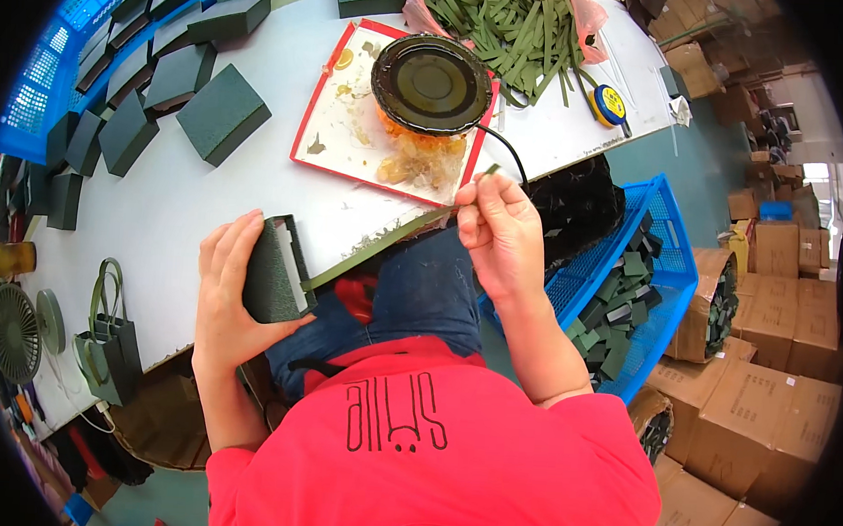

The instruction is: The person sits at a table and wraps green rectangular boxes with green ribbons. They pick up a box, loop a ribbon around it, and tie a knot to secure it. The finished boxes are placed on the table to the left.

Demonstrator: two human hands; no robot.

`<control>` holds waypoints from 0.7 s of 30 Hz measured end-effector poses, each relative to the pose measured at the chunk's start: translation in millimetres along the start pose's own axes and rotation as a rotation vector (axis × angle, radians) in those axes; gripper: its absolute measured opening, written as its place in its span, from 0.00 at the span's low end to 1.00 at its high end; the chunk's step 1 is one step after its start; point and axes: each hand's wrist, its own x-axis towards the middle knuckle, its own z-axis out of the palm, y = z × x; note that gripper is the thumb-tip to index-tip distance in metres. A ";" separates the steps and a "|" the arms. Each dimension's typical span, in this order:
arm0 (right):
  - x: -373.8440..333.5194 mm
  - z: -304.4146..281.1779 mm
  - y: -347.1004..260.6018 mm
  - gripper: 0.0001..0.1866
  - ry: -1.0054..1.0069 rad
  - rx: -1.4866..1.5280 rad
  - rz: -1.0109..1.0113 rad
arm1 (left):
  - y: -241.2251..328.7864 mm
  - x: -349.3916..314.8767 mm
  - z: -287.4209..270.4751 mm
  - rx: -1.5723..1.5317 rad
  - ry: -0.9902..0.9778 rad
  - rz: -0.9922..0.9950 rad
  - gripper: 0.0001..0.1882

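Observation:
My left hand [228, 283] is wrapped round a small dark green box [275, 274] at the table's front edge. A green ribbon strip [385, 244] runs from the box's right side up to my right hand [500, 229]. The fingers of that hand pinch the ribbon's far end, whose tip sticks out above them. Beyond my right hand, a round dark pot [429, 83] with amber, glue-like drips stands in a red-rimmed white tray [312, 117]. A heap of loose green ribbon strips [507, 27] lies behind it in pink plastic.
More dark green boxes [223, 113] spread over the table's far left, by a blue crate [36, 86]. A small green bag [109, 353] and a fan [14, 333] stand at left. A yellow tape measure [608, 105] lies right. A blue basket [671, 264] holds green pieces; cartons [744, 409] are stacked beyond.

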 end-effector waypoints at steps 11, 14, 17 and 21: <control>33.9 6.9 -24.4 0.13 -0.052 -0.303 0.052 | 26.1 26.5 18.6 -0.072 -0.079 0.159 0.53; 35.3 13.1 -27.9 0.12 -0.018 -0.314 0.018 | 31.5 29.2 18.0 -0.097 -0.070 0.169 0.48; 36.0 16.7 -30.4 0.12 -0.002 -0.335 0.008 | 34.7 30.3 16.2 -0.080 -0.087 0.165 0.48; 38.4 15.1 -34.4 0.12 -0.032 -0.414 0.035 | 37.0 31.5 16.8 -0.110 -0.091 0.184 0.49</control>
